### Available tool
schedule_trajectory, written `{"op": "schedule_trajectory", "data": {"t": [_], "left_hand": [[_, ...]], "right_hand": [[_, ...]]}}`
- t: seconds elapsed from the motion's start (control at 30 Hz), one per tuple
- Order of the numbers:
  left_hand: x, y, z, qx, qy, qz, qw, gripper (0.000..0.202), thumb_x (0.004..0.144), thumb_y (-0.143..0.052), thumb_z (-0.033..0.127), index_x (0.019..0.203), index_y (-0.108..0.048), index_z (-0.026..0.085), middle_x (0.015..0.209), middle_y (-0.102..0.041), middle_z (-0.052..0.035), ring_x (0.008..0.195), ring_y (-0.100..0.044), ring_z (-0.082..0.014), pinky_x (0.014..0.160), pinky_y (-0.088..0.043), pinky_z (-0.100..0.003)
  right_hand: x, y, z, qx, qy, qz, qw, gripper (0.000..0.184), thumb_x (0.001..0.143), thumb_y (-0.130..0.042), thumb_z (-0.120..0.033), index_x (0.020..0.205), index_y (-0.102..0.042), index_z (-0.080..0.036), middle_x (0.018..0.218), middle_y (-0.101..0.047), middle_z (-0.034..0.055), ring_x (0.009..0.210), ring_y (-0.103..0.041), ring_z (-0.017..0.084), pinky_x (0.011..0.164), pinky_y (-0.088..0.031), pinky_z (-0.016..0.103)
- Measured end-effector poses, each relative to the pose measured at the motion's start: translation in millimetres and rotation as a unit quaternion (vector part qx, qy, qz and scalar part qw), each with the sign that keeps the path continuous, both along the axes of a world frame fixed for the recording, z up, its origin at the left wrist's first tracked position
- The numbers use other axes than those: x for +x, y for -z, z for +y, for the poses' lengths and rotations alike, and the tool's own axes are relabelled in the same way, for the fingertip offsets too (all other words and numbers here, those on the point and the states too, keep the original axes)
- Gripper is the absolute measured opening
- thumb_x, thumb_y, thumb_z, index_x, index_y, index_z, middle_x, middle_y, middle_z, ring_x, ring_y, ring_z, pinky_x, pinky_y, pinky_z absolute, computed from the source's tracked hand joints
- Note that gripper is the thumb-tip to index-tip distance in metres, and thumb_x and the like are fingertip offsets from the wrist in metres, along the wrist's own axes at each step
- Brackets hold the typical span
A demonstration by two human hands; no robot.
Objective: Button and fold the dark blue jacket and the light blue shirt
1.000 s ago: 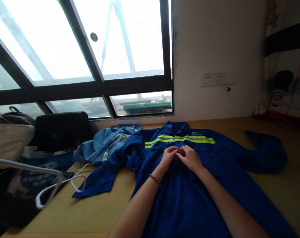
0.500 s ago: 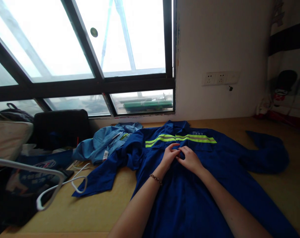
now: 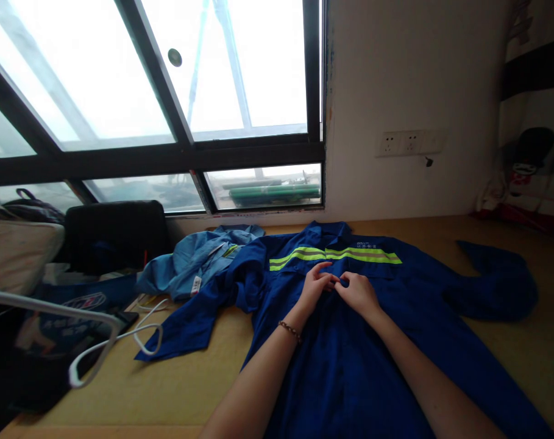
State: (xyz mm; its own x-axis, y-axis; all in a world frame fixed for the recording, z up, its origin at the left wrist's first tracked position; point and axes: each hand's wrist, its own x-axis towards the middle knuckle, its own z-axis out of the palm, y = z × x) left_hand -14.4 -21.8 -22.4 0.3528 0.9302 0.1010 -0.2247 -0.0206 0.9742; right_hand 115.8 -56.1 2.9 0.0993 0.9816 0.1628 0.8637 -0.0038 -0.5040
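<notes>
A dark blue work coverall or jacket (image 3: 350,372) lies front up, its collar toward the window and both sleeves out to the sides. A yellow-green reflective stripe (image 3: 368,256) crosses its chest. Just below the stripe, at the front seam, my left hand (image 3: 317,285) and my right hand (image 3: 356,292) meet with fingertips bent together, closed on the blue cloth. A beaded bracelet (image 3: 289,331) circles my left wrist. Whatever small part sits between the fingertips is hidden.
A light blue garment (image 3: 189,262) with a white tag lies beside the left sleeve. White looped tubing (image 3: 94,314) juts in at left, near a dark blue bag (image 3: 85,305) and a black chair back (image 3: 116,238). The yellowish table (image 3: 185,384) meets the window wall; sockets (image 3: 411,143) are at right.
My right hand has shifted slightly right, its fingers drawn closer together. The left hand stays at the front seam, and the garment lies as before.
</notes>
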Motion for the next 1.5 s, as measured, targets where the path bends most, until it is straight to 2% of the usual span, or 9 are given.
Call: {"op": "schedule_trajectory", "data": {"t": [0.2, 0.47, 0.8, 0.87, 0.93, 1.07, 1.27, 1.4, 1.5], "left_hand": [[-1.2, 1.0, 3.1, 0.093, -0.029, 0.035, 0.995, 0.055, 0.062, -0.052, 0.01, 0.116, -0.048, 0.02, 0.108, -0.058, -0.0074, 0.055, -0.052, -0.0059, 0.054, -0.042, -0.019], [2.8, 17.8, 9.8, 0.208, -0.092, 0.21, 0.951, 0.035, 0.056, -0.04, 0.0, 0.073, -0.066, 0.016, 0.079, -0.063, -0.0028, 0.074, -0.054, -0.014, 0.069, -0.042, -0.024], [3.3, 9.9, 8.2, 0.178, -0.195, 0.268, 0.926, 0.023, 0.058, -0.056, 0.008, 0.079, -0.058, 0.015, 0.081, -0.058, -0.0032, 0.06, -0.051, -0.0096, 0.057, -0.041, -0.021], [0.4, 6.4, 9.6, 0.12, -0.14, 0.314, 0.931, 0.011, 0.06, -0.06, 0.017, 0.07, -0.057, 0.014, 0.066, -0.057, -0.0016, 0.055, -0.05, -0.0103, 0.052, -0.039, -0.021], [-4.4, 1.9, 10.0, 0.061, -0.012, 0.328, 0.943, 0.008, 0.064, -0.058, 0.021, 0.067, -0.058, 0.013, 0.056, -0.055, -0.0001, 0.05, -0.05, -0.0103, 0.047, -0.036, -0.02], [-14.4, -7.1, 7.3, 0.021, 0.154, 0.276, 0.948, 0.013, 0.064, -0.058, 0.021, 0.074, -0.059, 0.013, 0.058, -0.058, 0.0007, 0.05, -0.052, -0.0091, 0.046, -0.036, -0.019], [-14.7, -12.6, 1.8, -0.009, 0.14, 0.265, 0.954, 0.015, 0.06, -0.065, 0.024, 0.064, -0.058, 0.012, 0.052, -0.057, 0.0006, 0.047, -0.053, -0.0093, 0.045, -0.037, -0.019], [-17.1, -21.4, -3.6, -0.12, 0.112, 0.181, 0.97, 0.026, 0.059, -0.069, 0.03, 0.07, -0.053, 0.012, 0.057, -0.062, -0.0037, 0.052, -0.06, -0.0147, 0.052, -0.047, -0.026], [-23.6, -23.6, -10.6, -0.121, 0.08, 0.103, 0.984, 0.033, 0.058, -0.072, 0.032, 0.076, -0.051, 0.013, 0.063, -0.064, -0.0057, 0.057, -0.063, -0.0164, 0.057, -0.049, -0.029]], "right_hand": [[0.6, -4.1, -3.2, -0.014, -0.003, 0.005, 1.0, 0.016, 0.068, -0.052, -0.033, 0.065, -0.063, -0.021, 0.067, -0.064, 0.0044, 0.066, -0.058, 0.017, 0.051, -0.031, 0.023], [2.9, 1.7, -0.6, -0.062, -0.06, 0.051, 0.995, 0.01, 0.059, -0.056, -0.023, 0.06, -0.065, -0.019, 0.061, -0.063, 0.0035, 0.06, -0.058, 0.016, 0.048, -0.032, 0.021], [10.2, 0.2, 1.6, -0.139, -0.094, 0.148, 0.975, 0.014, 0.057, -0.058, -0.025, 0.05, -0.064, -0.015, 0.043, -0.051, -0.0004, 0.046, -0.046, 0.011, 0.043, -0.027, 0.021], [11.8, -1.9, 2.5, -0.143, -0.097, 0.202, 0.964, 0.015, 0.057, -0.06, -0.027, 0.05, -0.063, -0.014, 0.041, -0.048, -0.0018, 0.042, -0.041, 0.008, 0.041, -0.024, 0.02], [13.1, -3.9, 2.8, -0.145, -0.102, 0.249, 0.952, 0.017, 0.056, -0.061, -0.028, 0.049, -0.062, -0.013, 0.039, -0.044, -0.0034, 0.04, -0.036, 0.006, 0.04, -0.021, 0.02], [15.5, -6.9, 2.9, -0.141, -0.107, 0.328, 0.928, 0.017, 0.057, -0.06, -0.027, 0.048, -0.059, -0.013, 0.04, -0.043, -0.0046, 0.041, -0.034, 0.005, 0.041, -0.023, 0.019], [18.1, -4.0, 4.6, -0.168, -0.107, 0.412, 0.889, 0.019, 0.058, -0.061, -0.029, 0.049, -0.056, -0.013, 0.043, -0.047, -0.0043, 0.041, -0.037, 0.005, 0.04, -0.025, 0.018], [16.2, -3.1, 5.3, -0.171, -0.106, 0.402, 0.893, 0.018, 0.059, -0.061, -0.03, 0.054, -0.06, -0.012, 0.048, -0.053, -0.0017, 0.045, -0.044, 0.006, 0.042, -0.027, 0.017], [12.9, -3.4, 4.8, -0.154, -0.115, 0.399, 0.897, 0.02, 0.061, -0.061, -0.03, 0.058, -0.063, -0.011, 0.05, -0.056, 0.0001, 0.047, -0.046, 0.007, 0.044, -0.03, 0.017]]}}
